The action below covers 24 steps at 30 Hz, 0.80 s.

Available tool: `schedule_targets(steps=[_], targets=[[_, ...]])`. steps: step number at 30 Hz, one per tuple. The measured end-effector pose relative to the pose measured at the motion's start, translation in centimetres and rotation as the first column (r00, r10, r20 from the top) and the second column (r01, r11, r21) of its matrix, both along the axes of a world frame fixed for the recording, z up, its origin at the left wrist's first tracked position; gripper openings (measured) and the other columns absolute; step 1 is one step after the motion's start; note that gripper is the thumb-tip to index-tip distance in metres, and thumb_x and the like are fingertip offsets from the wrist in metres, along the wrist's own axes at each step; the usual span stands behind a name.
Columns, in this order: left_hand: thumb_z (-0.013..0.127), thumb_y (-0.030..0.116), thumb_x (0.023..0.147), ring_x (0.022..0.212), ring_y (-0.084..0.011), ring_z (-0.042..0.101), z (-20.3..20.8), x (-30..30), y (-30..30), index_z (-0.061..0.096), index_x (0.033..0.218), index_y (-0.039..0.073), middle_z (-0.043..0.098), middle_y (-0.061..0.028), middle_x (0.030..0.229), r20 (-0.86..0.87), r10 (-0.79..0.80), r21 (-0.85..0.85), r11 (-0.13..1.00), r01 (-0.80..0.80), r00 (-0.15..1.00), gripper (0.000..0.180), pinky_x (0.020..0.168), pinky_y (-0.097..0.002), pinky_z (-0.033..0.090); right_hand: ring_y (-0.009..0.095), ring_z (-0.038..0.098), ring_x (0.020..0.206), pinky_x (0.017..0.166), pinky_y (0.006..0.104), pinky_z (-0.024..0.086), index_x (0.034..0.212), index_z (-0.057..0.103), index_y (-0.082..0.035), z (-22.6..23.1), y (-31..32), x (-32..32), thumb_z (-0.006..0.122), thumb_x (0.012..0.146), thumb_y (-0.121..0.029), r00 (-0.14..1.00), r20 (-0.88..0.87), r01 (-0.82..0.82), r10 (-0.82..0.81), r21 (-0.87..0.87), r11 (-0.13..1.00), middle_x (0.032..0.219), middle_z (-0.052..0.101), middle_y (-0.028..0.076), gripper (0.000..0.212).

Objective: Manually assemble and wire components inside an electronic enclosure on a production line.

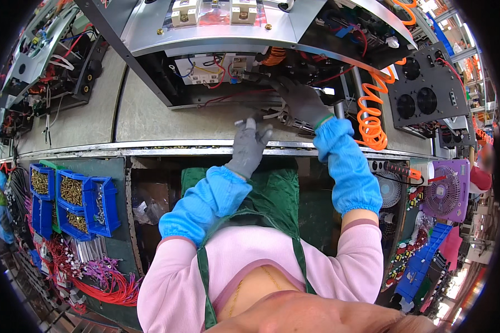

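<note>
Reaches with right gloved hand [303, 102] into an open metal chassis [250, 40] on the workbench [150, 122], toward white modules [204, 79], probably angled low for clearance, with fingertips too obscured to tell whether pinching anything. Holds left gloved hand [248, 150] just outside, thumb and index apart, perhaps avoiding the crowded opening.

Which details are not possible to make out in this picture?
All in the head view:
Right hand: what its fingers touch, lost in shadow under the metal cabinet's panel.
Metal cabinet: far part, cut off by the upper edge.
Brass-coloured screws: too small to count.
</note>
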<state>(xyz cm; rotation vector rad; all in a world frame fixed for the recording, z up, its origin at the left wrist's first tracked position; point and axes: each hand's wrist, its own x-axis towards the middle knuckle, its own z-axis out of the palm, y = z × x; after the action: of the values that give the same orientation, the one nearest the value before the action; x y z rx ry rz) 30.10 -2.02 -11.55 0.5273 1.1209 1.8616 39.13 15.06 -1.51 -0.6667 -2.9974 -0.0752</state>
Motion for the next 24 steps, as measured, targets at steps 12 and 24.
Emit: schedule_targets(steps=[12,24], targets=[[0.062,0.017,0.081,0.052,-0.0098,0.049,4.1,-7.7,6.2,0.061,0.094,0.003,0.056,-0.0016,0.067,-0.087,0.075,-0.149,0.985,-0.088,0.993,0.019,0.047,-0.0253,0.039,0.028,0.06,0.097,0.081,0.0396,0.051,0.113,0.059,-0.015,1.2,1.3,-2.7,0.074,0.066,-0.028,0.997,0.077,0.004,-0.003,-0.013,1.0,0.104,0.061,0.011,0.051],[0.061,0.017,0.082,0.06,-0.0092,0.052,5.0,-9.1,3.8,0.061,0.093,0.003,0.059,-0.0016,0.074,-0.064,-0.004,-0.056,0.998,0.001,0.998,0.018,0.051,-0.024,0.041,0.03,0.062,0.084,0.069,0.0411,0.052,0.104,0.063,-0.017,0.3,-2.2,-3.7,0.064,0.076,-0.021,0.941,-0.251,-0.258,0.227,-0.097,0.961,0.097,0.06,0.01,0.029]])
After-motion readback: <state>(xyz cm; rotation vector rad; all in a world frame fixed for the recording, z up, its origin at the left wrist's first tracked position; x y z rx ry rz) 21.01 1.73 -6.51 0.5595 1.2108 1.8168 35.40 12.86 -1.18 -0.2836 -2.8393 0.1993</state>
